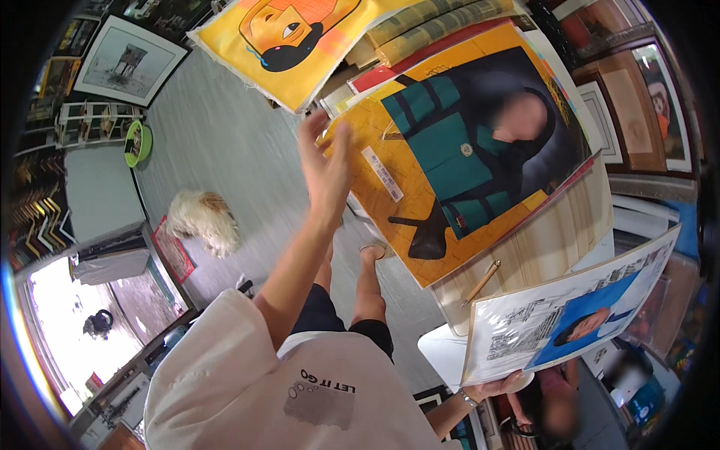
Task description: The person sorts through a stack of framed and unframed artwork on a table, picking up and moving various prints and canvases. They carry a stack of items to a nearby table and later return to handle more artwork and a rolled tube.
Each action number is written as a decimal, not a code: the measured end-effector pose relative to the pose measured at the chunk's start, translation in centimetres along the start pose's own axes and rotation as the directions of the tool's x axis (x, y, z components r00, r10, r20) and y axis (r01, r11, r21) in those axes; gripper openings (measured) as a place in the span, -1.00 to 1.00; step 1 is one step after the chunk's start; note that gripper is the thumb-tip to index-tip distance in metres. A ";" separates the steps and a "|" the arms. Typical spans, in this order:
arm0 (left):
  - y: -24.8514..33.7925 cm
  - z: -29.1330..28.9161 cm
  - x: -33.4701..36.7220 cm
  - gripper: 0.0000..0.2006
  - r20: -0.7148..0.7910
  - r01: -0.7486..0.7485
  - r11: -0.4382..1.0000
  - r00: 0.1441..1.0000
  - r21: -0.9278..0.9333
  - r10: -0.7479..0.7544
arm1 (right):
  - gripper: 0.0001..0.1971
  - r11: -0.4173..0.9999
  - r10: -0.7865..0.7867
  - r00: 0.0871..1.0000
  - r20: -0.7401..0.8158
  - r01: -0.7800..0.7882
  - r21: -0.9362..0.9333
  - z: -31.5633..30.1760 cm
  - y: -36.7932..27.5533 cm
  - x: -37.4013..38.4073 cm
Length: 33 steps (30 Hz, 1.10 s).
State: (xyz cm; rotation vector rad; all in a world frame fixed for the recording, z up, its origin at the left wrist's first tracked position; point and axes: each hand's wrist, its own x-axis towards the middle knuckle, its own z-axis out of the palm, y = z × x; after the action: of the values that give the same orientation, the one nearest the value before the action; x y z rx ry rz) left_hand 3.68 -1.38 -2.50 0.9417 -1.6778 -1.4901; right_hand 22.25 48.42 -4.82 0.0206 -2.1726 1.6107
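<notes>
My right hand (499,386) grips the lower edge of a white sheet (536,315) in clear plastic, printed with a blue-backed portrait and black sketch lines. It is held tilted beside the table. My left hand (328,169) is raised with fingers apart at the left corner of a large portrait print (457,150); whether it touches that corner I cannot tell. The print shows a seated figure in green and black on an orange-yellow ground, with a small white label. It lies on a stack of sheets on the wood-patterned table (577,206).
A pencil (481,283) lies on the table near the white sheet. Rolled canvases (442,30) and a yellow illustrated print (281,45) are at the far side. On the floor to the left rests a fluffy dog (204,221). Another person (555,405) is at lower right.
</notes>
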 end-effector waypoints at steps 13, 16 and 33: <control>-2.5 -5.8 -10.6 -0.61 0.314 0.660 0.751 0.710 0.015 -0.631 | -0.36 0.983 0.158 0.986 0.054 -0.162 0.087 2.6 -2.6 1.2; -1.8 -5.6 -10.6 -0.51 0.286 0.549 0.833 0.789 0.069 -0.544 | -0.30 0.845 0.387 0.917 0.095 -0.395 0.360 -0.7 0.3 0.4; 1.1 -5.2 -9.7 -0.60 0.521 0.767 0.635 0.579 -0.087 -0.627 | -0.41 0.987 0.083 0.988 0.132 -0.101 0.129 3.9 -4.0 0.8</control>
State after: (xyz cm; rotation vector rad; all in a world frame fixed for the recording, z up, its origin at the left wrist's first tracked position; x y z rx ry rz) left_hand 12.97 4.59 -1.21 1.2422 -1.3091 -2.6132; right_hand 21.31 43.71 -1.82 0.0653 -2.1818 1.8533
